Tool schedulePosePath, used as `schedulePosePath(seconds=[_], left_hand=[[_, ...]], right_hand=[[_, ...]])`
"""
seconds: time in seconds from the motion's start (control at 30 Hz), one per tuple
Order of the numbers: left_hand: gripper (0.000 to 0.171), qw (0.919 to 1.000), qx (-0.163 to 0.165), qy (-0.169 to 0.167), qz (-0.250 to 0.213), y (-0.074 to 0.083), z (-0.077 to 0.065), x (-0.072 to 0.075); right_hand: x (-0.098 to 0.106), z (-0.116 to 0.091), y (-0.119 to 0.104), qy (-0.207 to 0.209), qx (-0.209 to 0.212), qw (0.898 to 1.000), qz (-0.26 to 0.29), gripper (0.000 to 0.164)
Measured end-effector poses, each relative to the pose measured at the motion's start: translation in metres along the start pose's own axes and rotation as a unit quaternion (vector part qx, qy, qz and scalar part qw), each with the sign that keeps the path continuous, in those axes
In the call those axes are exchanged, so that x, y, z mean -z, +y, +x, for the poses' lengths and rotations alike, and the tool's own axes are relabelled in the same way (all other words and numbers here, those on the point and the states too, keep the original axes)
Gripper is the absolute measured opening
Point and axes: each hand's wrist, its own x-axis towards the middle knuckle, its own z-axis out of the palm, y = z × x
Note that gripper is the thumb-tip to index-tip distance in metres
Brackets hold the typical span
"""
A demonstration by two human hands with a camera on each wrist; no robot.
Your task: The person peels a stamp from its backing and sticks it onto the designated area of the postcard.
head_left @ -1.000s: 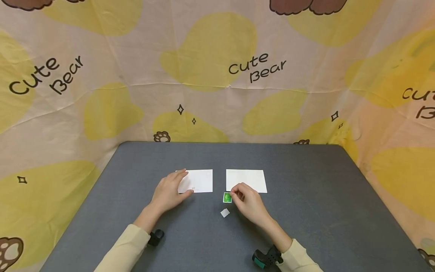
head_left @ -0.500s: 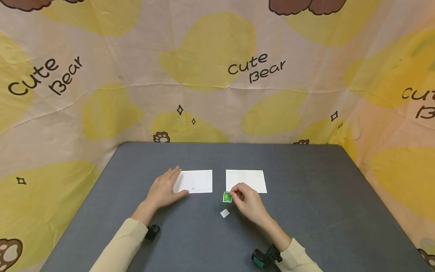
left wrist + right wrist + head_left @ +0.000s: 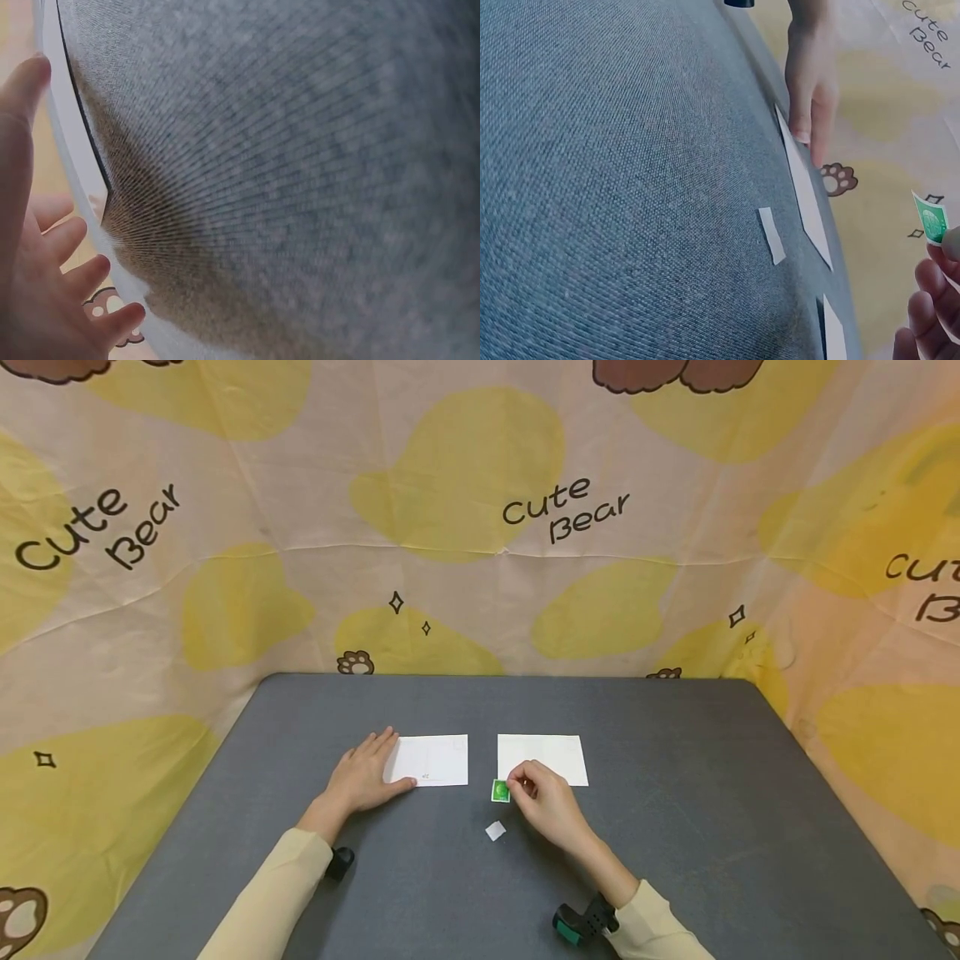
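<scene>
A small green stamp [image 3: 500, 791] with a white border is pinched between the thumb and index finger of my right hand [image 3: 555, 803]. The right wrist view shows the stamp [image 3: 933, 220] held up, bending slightly. That hand overlaps the near left part of the right white card [image 3: 543, 752]. At the left end of another white card [image 3: 435, 760], which bears a small faint print near its lower edge, rests my left hand [image 3: 360, 779]. Its fingers are spread, the thumb along the near edge. In the left wrist view, the thumb lies against the card [image 3: 73, 124].
A small white square of paper [image 3: 495, 831] lies on the grey table [image 3: 420, 877], nearer to me than the cards. Behind the table's far edge hangs a printed cloth [image 3: 465, 585]. Each wrist wears a black device [image 3: 585, 920].
My left hand has moved left, from over the left card to its left end. My right hand keeps its pinch on the stamp and has shifted slightly forward.
</scene>
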Motion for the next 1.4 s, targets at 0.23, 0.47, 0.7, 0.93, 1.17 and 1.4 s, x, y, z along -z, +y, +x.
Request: schedulePosePath(seconds=[0.23, 0.47, 0.7, 0.93, 1.17, 1.4], left_hand=[[0.087, 0.9999, 0.005, -0.013, -0.001, -0.002, 0.001, -0.003], [0.085, 0.9997, 0.006, -0.024, -0.001, -0.001, 0.0, -0.002], [0.085, 0.9995, 0.01, -0.031, -0.004, -0.001, 0.0, -0.001], [0.085, 0.9996, 0.008, -0.029, 0.002, 0.0, -0.001, -0.001], [0.084, 0.9996, 0.004, -0.027, 0.002, 0.002, -0.003, -0.001], [0.085, 0.9996, 0.005, -0.026, 0.01, 0.005, -0.006, 0.0]], right_hand=[[-0.002, 0.002, 0.004, -0.007, -0.018, 1.0, -0.001, 0.016], [-0.008, 0.01, 0.011, 0.0, -0.008, 1.0, -0.016, 0.014], [-0.011, 0.019, 0.014, -0.008, -0.016, 1.0, -0.026, 0.01], [-0.016, 0.028, 0.019, -0.021, -0.029, 0.999, -0.035, 0.009], [-0.023, 0.035, 0.023, -0.03, -0.039, 0.998, -0.039, 0.008], [-0.033, 0.041, 0.027, -0.051, -0.073, 0.996, -0.018, 0.008]])
